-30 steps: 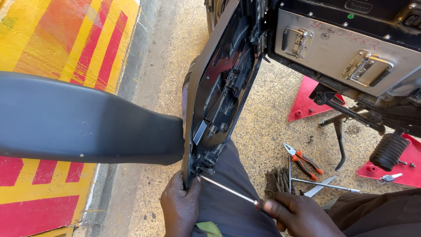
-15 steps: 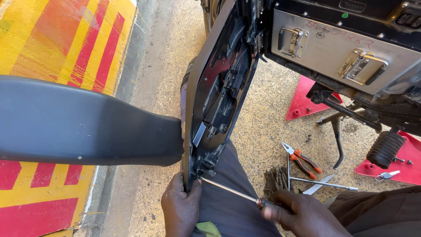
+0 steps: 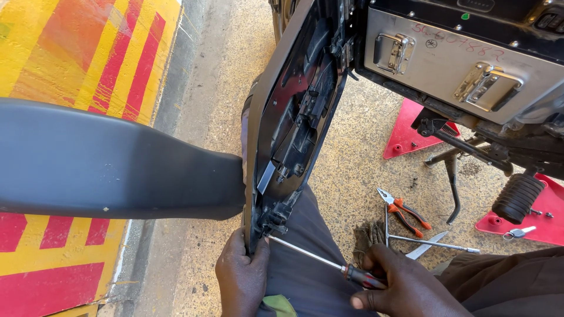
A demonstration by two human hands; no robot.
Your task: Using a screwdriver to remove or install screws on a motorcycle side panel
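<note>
A black plastic body panel (image 3: 294,117) of a motorcycle stands on edge over my lap, its ribbed inner side facing right. My left hand (image 3: 241,279) grips the panel's bottom edge. My right hand (image 3: 405,285) is closed on the red-and-black handle of a screwdriver (image 3: 320,258). Its thin metal shaft runs up and left, and the tip meets the panel's lower corner near my left thumb.
A long black seat (image 3: 111,161) lies across the left. Orange-handled pliers (image 3: 405,208), a T-shaped metal tool (image 3: 423,239) and a rag (image 3: 367,235) lie on the sandy floor. A silver case (image 3: 458,58), kickstand (image 3: 452,176), footpeg (image 3: 517,196) and red panels (image 3: 411,132) are at right.
The view shifted slightly. Both hands stay put, the screwdriver tip still at the panel's lower corner.
</note>
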